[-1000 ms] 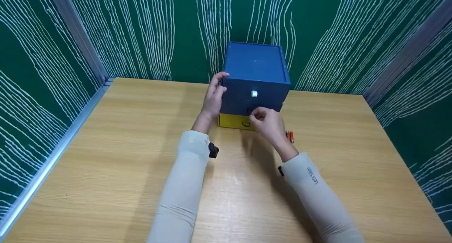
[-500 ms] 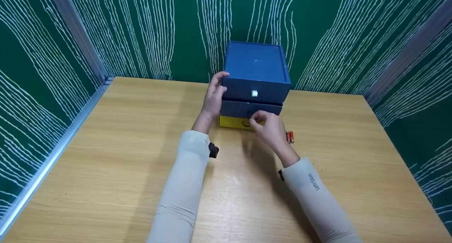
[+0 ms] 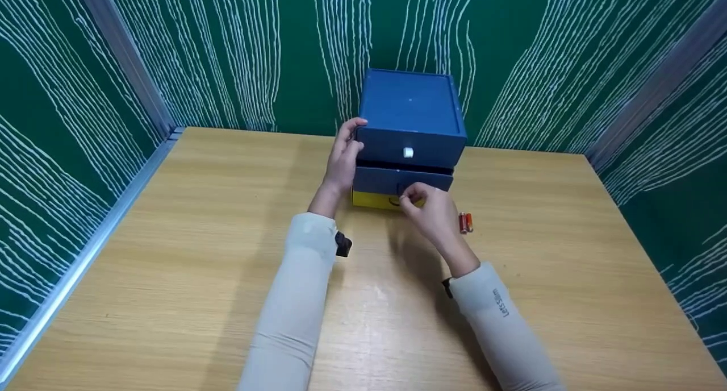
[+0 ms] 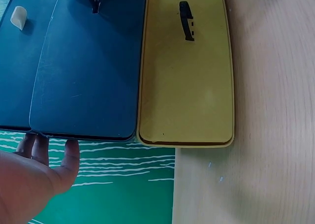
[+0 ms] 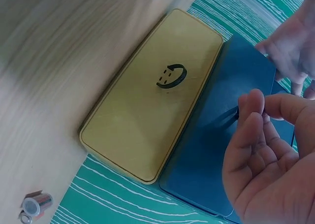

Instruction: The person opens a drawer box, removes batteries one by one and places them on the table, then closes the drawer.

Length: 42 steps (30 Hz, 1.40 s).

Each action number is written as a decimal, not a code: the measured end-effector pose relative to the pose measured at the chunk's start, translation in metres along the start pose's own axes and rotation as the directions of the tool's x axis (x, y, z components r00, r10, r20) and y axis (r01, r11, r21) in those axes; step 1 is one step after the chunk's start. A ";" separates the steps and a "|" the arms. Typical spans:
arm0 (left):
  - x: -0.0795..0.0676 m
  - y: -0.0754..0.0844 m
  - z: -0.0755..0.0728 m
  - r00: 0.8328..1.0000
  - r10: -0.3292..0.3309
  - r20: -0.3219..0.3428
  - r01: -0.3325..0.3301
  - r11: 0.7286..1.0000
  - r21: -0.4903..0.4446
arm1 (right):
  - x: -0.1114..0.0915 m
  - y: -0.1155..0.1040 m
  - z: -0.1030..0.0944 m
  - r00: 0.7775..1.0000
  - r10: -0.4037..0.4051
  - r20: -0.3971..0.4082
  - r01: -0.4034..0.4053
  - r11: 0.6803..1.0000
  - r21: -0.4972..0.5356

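A stacked drawer unit stands at the back of the table, two blue drawers over a yellow one. Its middle blue drawer is pulled out slightly, with a dark gap above the front. My right hand pinches that drawer's black handle between thumb and fingers, which hide most of it. Against the unit's left side rests my left hand, fingertips along the blue edge. The upper drawer has a white knob; the yellow one carries a black loop handle.
Two red-orange batteries lie on the wooden table just right of my right hand. Green walls with white wavy lines enclose the back and sides, the back one close behind the drawer unit.
The middle blue drawer has come out slightly toward me, opening a gap under the upper drawer. My right hand has drawn back with its handle; my left hand has stayed put.
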State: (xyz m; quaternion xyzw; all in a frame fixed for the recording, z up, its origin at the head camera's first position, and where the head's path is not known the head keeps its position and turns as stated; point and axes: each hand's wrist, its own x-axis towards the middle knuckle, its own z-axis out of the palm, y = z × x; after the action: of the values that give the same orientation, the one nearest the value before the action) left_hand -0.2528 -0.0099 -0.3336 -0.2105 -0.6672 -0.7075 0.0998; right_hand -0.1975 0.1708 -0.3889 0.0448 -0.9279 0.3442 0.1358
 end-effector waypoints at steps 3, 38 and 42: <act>-0.001 0.000 0.000 1.000 -0.016 -0.004 0.016 1.000 0.015 | -0.001 0.000 0.001 1.000 0.013 0.003 -0.013 1.000 -0.005; 0.003 -0.005 0.000 0.999 0.036 0.002 -0.036 0.999 0.027 | -0.010 -0.008 -0.017 0.990 -0.016 0.140 0.027 0.997 -0.075; 0.003 -0.005 0.000 0.999 0.038 -0.002 -0.038 0.999 0.024 | -0.012 -0.013 -0.020 0.985 0.001 0.175 0.015 0.996 -0.087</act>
State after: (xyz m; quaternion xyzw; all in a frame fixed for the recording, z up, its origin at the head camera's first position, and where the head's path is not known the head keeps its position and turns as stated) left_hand -0.2578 -0.0093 -0.3364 -0.2211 -0.6715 -0.6976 0.1167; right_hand -0.1787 0.1739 -0.3694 0.0722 -0.9503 0.2974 0.0569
